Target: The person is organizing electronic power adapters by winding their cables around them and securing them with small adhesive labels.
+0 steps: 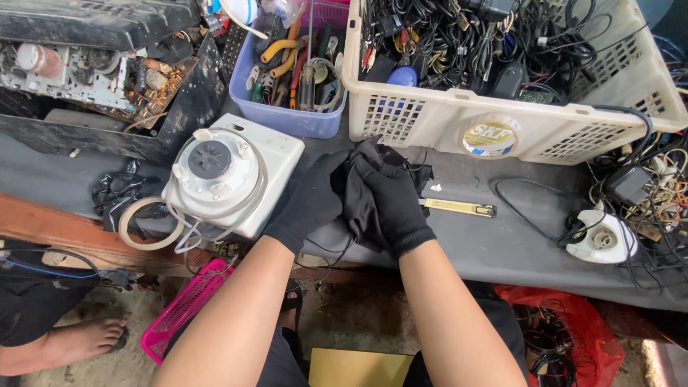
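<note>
Both my hands are gloved in black right now, and between them I've got a bunched-up black cloth (365, 190) over the grey table (502, 244). My left hand (312, 201) has its fingers curled closed around the left side of the cloth; my right hand (394, 204) is clamped over the right side, knuckles up. Black on black, so where glove stops and cloth starts is honestly hard to tell.

Just left of my hands sits the white appliance base (229, 172) with its round grey hub facing up and a loose ring hanging off it. A yellow-handled tool (459, 208) lies just right of my hands. Behind are a blue tub of hand tools (287, 118) and a cream basket full of cables (502, 122).

My take on working the cloth: keep it gathered tight so no loose corner drags across the tool or snags the thin wires near the table edge.
</note>
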